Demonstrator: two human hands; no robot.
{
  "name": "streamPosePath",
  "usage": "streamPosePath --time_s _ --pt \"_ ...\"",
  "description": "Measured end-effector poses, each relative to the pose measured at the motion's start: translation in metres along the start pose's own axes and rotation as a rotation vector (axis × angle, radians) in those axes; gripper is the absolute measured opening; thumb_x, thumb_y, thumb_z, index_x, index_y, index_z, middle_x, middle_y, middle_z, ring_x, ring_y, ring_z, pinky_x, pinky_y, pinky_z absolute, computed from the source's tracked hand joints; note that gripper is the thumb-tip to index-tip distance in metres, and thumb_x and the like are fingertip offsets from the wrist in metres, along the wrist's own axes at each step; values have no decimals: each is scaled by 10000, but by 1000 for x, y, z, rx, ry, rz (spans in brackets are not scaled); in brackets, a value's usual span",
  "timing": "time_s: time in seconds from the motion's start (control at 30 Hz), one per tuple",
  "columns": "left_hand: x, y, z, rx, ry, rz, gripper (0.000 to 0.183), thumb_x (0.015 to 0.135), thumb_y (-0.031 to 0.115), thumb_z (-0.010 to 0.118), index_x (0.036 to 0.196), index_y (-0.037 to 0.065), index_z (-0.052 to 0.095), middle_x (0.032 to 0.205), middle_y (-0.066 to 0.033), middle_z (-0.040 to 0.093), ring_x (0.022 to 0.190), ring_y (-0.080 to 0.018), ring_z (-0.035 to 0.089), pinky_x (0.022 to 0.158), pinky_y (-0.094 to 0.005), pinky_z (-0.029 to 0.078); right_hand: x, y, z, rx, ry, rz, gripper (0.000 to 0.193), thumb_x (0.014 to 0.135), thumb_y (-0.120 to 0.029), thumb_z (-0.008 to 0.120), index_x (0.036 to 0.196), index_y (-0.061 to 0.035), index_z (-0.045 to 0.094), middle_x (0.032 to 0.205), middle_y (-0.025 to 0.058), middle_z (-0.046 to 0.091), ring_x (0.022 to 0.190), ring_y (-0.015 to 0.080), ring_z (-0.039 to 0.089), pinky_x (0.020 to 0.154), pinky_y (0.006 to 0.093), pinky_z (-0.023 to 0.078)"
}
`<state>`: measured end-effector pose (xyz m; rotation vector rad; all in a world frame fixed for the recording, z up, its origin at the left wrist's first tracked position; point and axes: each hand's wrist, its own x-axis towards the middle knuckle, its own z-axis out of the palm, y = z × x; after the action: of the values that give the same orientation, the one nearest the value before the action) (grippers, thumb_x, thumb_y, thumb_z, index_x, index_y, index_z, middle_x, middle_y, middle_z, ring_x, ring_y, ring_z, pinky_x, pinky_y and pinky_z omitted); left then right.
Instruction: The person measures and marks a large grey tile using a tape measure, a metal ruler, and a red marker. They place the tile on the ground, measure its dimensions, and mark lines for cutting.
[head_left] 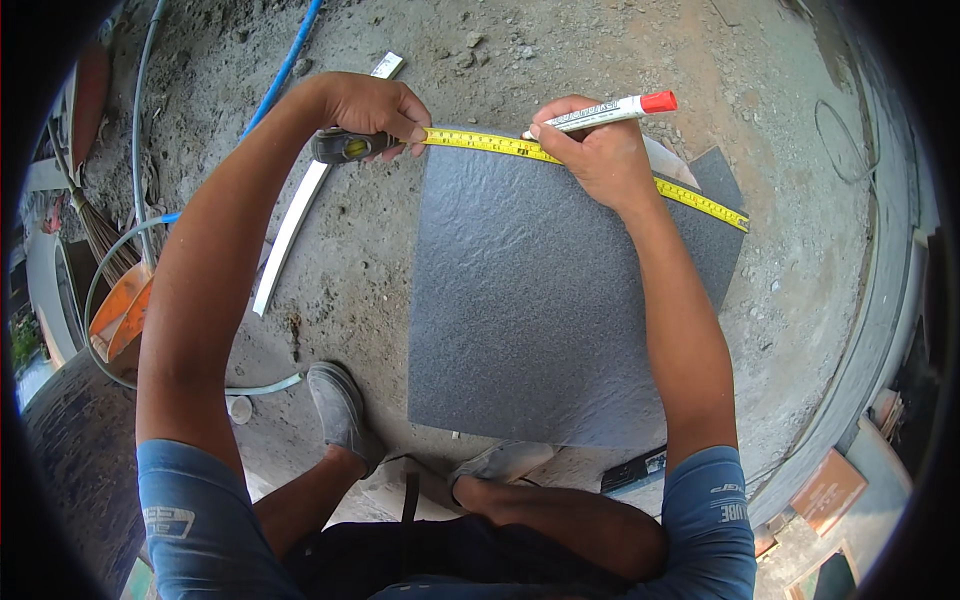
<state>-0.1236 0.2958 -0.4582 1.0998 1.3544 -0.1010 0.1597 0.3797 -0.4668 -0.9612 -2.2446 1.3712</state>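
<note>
A dark grey textured tile (520, 300) lies on the ground before me, with part of another grey piece (722, 180) showing at its right. Along the tile's far edge stretches a yellow tape measure blade (485, 141), its end at the far right. My left hand (375, 108) is closed at the tile's far left corner, pinching the blade beside the black tape measure case (345, 146). Between the fingers of my right hand (600, 150) is a white marker pen (600, 114) with a red end. Its tip is at the blade and the tile's far edge.
White strips (292, 240) lie left of the tile on rough, gritty ground. Blue hose (285, 70), a pale pipe (138, 120), a broom (100, 225) and an orange scoop-like thing (122, 310) are farther left. My shoe (340, 405) stands near the tile's near left corner. A dark flat object (633, 470) lies at the near right.
</note>
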Motion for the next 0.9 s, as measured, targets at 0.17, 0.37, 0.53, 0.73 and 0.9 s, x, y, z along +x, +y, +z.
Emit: streamPosePath --time_s 0.17,0.37,0.53,0.73,0.9 --pt "-2 1 -1 6 3 -21 176 917 221 618 928 92 736 688 -30 643 544 -107 573 522 -297 481 1 0 0 8 -10 15 168 855 -230 734 899 -68 754 721 36 703 608 93 624 547 260 495" --pt "-3 4 -1 12 -5 -16 178 932 223 613 942 96 737 689 -27 644 547 -101 575 527 -289 478 0 -1 0 10 11 30 170 864 -233 734 903 -68 750 724 31 696 616 90 620 557 259 495" --pt "0 -3 -1 0 -13 -1 192 951 239 609 950 92 733 685 -20 645 533 -99 578 516 -287 473 1 1 0 45 8 15 168 872 -225 734 910 -62 746 721 25 689 617 85 612 554 255 486" --pt "1 -3 -2 -4 -19 15 197 953 246 614 940 87 729 681 -21 646 523 -101 584 503 -287 468 0 0 -1 14 -20 -3 169 868 -224 737 910 -60 745 718 20 686 613 83 606 548 256 478" --pt "2 -4 -2 3 -14 18 193 946 246 621 935 84 725 680 -25 646 523 -108 586 503 -290 466 0 -1 1 28 5 44 181 864 -227 739 918 -54 744 718 21 686 624 84 614 555 259 484"
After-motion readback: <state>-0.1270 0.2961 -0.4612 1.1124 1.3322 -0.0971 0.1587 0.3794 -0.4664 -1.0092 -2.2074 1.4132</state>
